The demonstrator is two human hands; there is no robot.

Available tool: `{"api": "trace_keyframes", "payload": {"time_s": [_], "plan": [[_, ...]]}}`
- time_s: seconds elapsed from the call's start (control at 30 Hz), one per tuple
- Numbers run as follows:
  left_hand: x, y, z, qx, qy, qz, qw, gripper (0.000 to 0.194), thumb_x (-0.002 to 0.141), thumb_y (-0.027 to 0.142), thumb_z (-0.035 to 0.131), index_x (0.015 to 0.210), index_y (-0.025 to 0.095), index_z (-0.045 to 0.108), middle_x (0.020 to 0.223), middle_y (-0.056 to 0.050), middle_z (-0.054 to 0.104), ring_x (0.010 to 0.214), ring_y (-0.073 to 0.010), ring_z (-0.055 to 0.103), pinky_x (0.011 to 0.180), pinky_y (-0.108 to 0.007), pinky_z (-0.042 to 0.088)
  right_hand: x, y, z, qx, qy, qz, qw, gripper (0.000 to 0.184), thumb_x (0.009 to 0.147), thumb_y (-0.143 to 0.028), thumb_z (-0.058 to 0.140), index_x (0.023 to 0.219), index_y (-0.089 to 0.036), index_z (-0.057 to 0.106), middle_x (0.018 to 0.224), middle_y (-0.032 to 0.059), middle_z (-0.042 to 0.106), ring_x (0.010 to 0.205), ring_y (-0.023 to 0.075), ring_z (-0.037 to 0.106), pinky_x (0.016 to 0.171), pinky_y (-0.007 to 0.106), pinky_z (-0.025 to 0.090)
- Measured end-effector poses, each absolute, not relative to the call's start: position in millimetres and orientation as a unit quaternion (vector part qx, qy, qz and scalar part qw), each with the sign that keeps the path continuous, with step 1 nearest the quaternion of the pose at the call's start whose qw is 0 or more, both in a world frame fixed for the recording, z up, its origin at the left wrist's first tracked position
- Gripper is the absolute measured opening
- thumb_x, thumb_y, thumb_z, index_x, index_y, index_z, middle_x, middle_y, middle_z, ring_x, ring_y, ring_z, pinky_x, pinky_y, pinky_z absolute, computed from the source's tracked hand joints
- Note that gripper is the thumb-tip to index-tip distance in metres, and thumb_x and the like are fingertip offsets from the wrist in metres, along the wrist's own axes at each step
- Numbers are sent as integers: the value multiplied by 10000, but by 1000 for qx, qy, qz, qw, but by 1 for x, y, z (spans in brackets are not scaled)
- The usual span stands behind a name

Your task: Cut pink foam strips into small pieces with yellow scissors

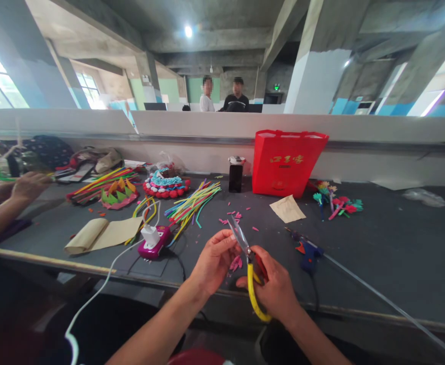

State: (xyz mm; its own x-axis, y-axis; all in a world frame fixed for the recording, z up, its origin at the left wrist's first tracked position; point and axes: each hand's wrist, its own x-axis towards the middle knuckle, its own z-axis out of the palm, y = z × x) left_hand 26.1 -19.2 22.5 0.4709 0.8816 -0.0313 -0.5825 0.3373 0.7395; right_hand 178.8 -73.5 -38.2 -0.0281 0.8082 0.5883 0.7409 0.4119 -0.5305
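Note:
Near the table's front edge, my right hand (pixel 273 281) grips a pair of scissors (pixel 259 301) with yellow and red handles, its blades pointing up and to the left. My left hand (pixel 216 258) is beside the blades, thumb and fingers pinched together close to the tips. Whatever sits in that pinch is too small or hidden to name. Small pink cut pieces (pixel 236 263) lie on the table between my hands. More pink scraps (pixel 237 216) are scattered beyond the blades.
A hot glue gun (pixel 309 255) with a long glue stick lies at the right. Left are a purple power strip (pixel 154 243), colourful stems (pixel 195 203), and a roll of brown paper (pixel 89 235). A red bag (pixel 283 172) stands behind. A co-worker's hand (pixel 30 187) works at far left.

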Motion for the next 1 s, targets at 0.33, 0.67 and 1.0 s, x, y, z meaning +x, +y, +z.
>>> {"api": "trace_keyframes", "payload": {"time_s": [0.33, 0.67, 1.0], "plan": [[26, -22, 29, 335, 235, 469, 783, 145, 721, 218, 724, 762, 145, 607, 639, 0, 600, 563, -100, 560, 541, -207, 427, 179, -75, -37, -545, -712, 22, 442, 426, 822, -300, 603, 1221, -217, 479, 965, 38, 699, 787, 189, 677, 715, 279, 528], [25, -20, 28, 353, 220, 470, 779, 134, 779, 251, 685, 764, 143, 608, 651, 2, 578, 572, -92, 549, 517, -196, 418, 176, -75, -43, -542, -673, 90, 496, 418, 816, -334, 628, 1193, -238, 476, 891, 0, 684, 688, 144, 654, 635, 222, 522], [24, -23, 28, 388, 267, 505, 724, 180, 738, 302, 717, 739, 156, 611, 641, 18, 567, 533, -74, 492, 499, -191, 380, 178, -74, -47, -543, -631, 169, 527, 502, 772, -353, 686, 1203, -231, 459, 950, 27, 642, 728, 153, 622, 655, 239, 519]]}}
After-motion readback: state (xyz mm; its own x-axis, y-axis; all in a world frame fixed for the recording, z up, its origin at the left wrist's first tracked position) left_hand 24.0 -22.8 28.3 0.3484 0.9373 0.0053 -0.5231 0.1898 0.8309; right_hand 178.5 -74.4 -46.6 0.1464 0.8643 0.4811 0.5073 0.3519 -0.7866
